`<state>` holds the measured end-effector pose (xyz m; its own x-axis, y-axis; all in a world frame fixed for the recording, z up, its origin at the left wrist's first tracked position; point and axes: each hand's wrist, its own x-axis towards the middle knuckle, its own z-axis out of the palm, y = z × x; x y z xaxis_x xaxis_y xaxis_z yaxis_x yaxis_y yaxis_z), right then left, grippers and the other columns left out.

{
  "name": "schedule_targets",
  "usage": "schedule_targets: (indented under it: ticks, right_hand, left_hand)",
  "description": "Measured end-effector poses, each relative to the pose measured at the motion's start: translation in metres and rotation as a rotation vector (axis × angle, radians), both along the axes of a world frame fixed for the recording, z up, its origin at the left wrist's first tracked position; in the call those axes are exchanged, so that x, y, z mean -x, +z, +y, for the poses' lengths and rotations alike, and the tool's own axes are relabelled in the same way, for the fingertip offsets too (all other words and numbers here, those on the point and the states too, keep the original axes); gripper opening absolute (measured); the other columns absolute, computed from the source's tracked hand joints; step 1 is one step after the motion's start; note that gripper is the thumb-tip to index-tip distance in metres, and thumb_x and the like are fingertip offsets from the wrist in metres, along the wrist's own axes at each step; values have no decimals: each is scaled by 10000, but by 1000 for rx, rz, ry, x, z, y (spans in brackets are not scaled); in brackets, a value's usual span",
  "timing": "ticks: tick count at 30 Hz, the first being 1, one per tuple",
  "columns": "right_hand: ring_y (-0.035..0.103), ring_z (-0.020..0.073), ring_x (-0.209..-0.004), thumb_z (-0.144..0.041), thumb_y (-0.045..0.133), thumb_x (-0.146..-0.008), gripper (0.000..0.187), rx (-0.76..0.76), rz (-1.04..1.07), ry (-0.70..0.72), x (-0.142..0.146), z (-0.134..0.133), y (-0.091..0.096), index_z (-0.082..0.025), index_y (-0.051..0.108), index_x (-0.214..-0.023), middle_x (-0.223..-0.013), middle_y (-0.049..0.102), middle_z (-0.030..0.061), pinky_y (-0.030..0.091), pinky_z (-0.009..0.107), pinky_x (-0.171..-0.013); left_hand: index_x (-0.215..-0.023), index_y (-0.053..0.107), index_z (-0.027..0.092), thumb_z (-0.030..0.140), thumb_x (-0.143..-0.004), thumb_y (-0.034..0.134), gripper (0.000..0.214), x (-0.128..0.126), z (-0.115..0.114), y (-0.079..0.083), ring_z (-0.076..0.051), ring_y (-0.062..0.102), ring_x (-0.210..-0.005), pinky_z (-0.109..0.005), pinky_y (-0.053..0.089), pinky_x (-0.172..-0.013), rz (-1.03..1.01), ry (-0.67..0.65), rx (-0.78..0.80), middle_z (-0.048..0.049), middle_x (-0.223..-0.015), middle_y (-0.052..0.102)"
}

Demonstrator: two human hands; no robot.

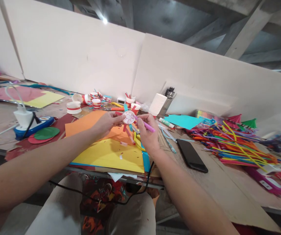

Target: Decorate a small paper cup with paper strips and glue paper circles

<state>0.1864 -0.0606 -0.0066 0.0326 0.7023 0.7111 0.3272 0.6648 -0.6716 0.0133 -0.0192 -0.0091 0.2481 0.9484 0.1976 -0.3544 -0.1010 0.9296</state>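
My left hand [111,121] pinches the edge of a small paper cup [128,117] whose round white bottom faces me. Pink lines cover that bottom in a cell-like pattern, and red and teal paper strips stick out around it. In my right hand [147,133] is a pink marker [149,127], its tip at or very near the cup's right side. Beneath both hands lie a yellow paper sheet [106,155] and an orange one [77,128]. Just below the cup, a marker with a red end [131,137] and yellow-handled scissors [138,142] rest partly hidden.
On the right are a black phone [191,155], a heap of pipe cleaners [238,143], teal paper [183,121] and a glue stick [166,123]. Stacked cups [157,103] stand at the back. A blue power strip [34,125] sits left. A black cable [89,196] crosses my lap.
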Motion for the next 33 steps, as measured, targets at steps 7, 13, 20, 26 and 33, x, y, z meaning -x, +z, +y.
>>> schedule_targets:
  ticks: [7, 13, 20, 26, 33]
  right_hand:
    - [588, 137, -692, -339, 568, -891, 138, -9, -47, -60, 3, -3, 4, -207, 578, -851, -762, 639, -3, 465, 279, -649]
    - [606, 147, -708, -358, 547, -905, 156, -10, -34, -35, 1, -2, 1, -208, 581, -880, -776, 634, 5, 469, 291, -652]
    - [571, 137, -659, -316, 560, -874, 131, -10, -98, -65, 2, -4, 3, -214, 560, -791, -734, 641, -5, 458, 287, -657]
    - [570, 136, -653, -297, 550, -878, 116, -22, -96, -75, 2, -5, 3, -215, 563, -798, -740, 642, -6, 452, 284, -649]
    - [574, 141, -637, -330, 544, -891, 131, -14, -158, -42, 4, -8, 3, -219, 574, -827, -721, 620, -8, 431, 293, -626]
  left_hand:
    - [-753, 741, 117, 401, -589, 878, 355, 0, 0, 0, -139, 618, -652, -265, 432, -634, 2, 20, -28, -80, -743, 724]
    - [-790, 743, 121, 429, -593, 872, 388, 1, 3, -2, -143, 637, -699, -256, 442, -644, 9, 32, -29, -82, -785, 730]
    - [-779, 736, 104, 416, -598, 874, 387, 1, 2, -1, -150, 645, -694, -264, 433, -645, -7, 31, -35, -93, -772, 726]
    - [-765, 728, 111, 429, -586, 875, 394, 1, 2, 0, -152, 644, -704, -272, 444, -658, -5, 39, -35, -90, -802, 732]
    - [-795, 726, 113, 423, -601, 868, 392, 1, 3, -1, -172, 664, -731, -292, 464, -690, -3, 12, -44, -97, -821, 736]
